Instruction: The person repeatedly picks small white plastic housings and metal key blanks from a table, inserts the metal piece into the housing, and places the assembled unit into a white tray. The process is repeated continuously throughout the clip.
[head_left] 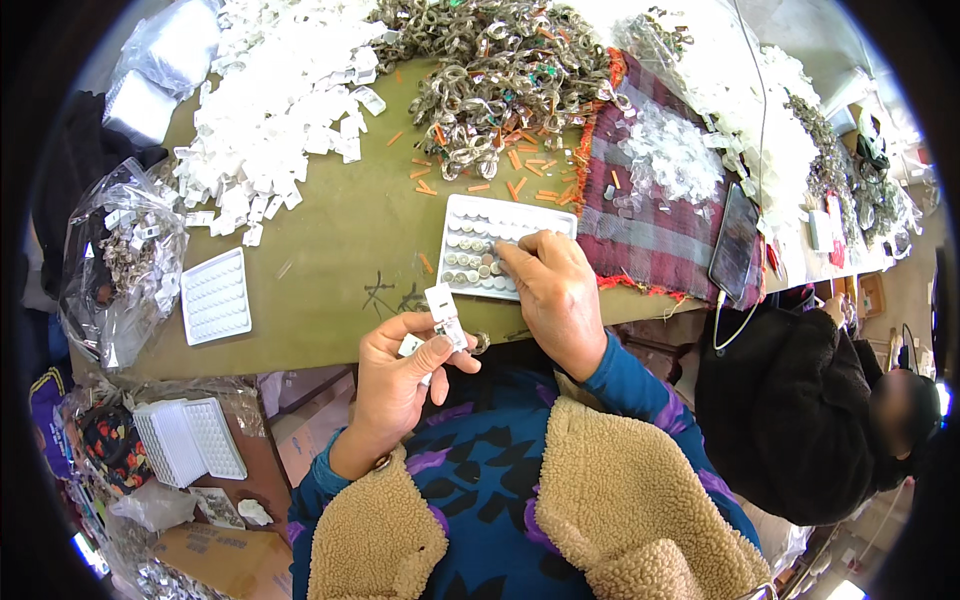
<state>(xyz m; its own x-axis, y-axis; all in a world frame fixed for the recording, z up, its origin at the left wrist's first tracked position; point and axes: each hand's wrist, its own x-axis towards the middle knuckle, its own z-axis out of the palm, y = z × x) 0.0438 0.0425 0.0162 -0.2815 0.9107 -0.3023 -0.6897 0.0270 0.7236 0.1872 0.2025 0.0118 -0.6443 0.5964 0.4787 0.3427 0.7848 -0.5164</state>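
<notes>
My left hand (395, 375) is closed around small white plastic cases (441, 303); one stands up open between thumb and fingers, and another shows by the palm. Just to the right, my right hand (562, 305) reaches down over a white plastic tray (510, 208). Its thumb and fingertips are pinched together among round silvery button cells (466, 262) seated in the tray's pockets. Whatever those fingertips hold is hidden. The tray lies flat near the front edge of the green tabletop (340, 240).
White cases (270, 110) are heaped at far left, beside a second white tray (216, 298). Coiled wires (490, 70) and orange strips (515, 160) lie at the back. A plaid cloth (640, 225) bears clear pieces and a phone (735, 245). Another person (800, 400) sits at right.
</notes>
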